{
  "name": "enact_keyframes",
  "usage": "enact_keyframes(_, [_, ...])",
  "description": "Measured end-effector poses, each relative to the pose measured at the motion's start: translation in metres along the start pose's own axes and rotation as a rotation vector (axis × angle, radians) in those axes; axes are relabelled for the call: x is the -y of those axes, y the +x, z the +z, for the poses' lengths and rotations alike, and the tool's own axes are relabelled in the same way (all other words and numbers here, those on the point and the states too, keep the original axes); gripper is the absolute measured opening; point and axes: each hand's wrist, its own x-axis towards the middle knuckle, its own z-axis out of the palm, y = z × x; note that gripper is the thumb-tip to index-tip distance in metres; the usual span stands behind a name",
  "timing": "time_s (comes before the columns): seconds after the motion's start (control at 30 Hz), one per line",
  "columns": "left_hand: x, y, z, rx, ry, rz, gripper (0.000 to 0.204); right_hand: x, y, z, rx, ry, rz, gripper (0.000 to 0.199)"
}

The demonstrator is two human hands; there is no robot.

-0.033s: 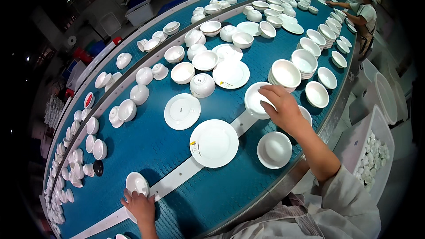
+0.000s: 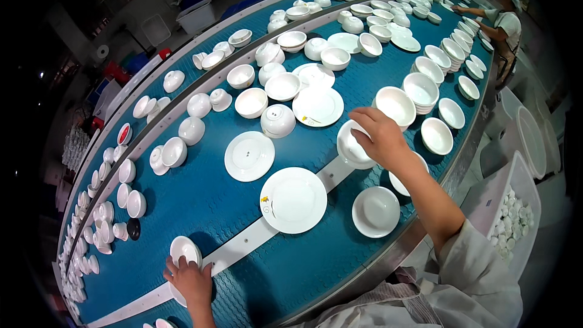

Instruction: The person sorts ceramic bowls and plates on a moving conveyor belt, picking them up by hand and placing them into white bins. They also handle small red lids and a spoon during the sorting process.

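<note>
My left hand (image 2: 191, 285) is at the lower left, its fingers curled over the near rim of a small white bowl (image 2: 184, 248). A second white dish (image 2: 178, 296) shows partly under that hand. Over a white bowl (image 2: 350, 153) right of the middle hangs my right hand (image 2: 381, 136), thumb and fingers spread apart; whether they touch its rim I cannot tell. A white plate (image 2: 293, 200) with a small yellow motif lies between the hands. Beside my right forearm are a single bowl (image 2: 376, 211) and a partly hidden white dish (image 2: 403, 183).
Stacked white bowls (image 2: 395, 107) stand along the right of the blue conveyor belt (image 2: 225, 206). Several bowls and plates lie farther off. A metal edge (image 2: 388, 261) runs along my side. Tubs, one with small white pieces (image 2: 511, 222), stand at right. A co-worker (image 2: 505, 27) reaches in at the far right.
My right hand has risen slightly off the bowl, its thumb and fingers farther from the inside. The left hand stays at its bowl, nudged slightly left. The view has shifted a little.
</note>
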Motion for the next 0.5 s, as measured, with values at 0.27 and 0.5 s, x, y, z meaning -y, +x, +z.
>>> enact_keyframes(0.27, [-0.129,0.16,0.068,-0.056,-0.545,-0.411,0.046,-0.137,0.132,0.106,0.843,-0.046,0.555,0.045])
enact_keyframes(0.5, [-0.184,0.238,0.082,0.024,-0.615,-0.633,0.039,-0.135,0.134,0.079,0.707,0.528,0.592,0.054])
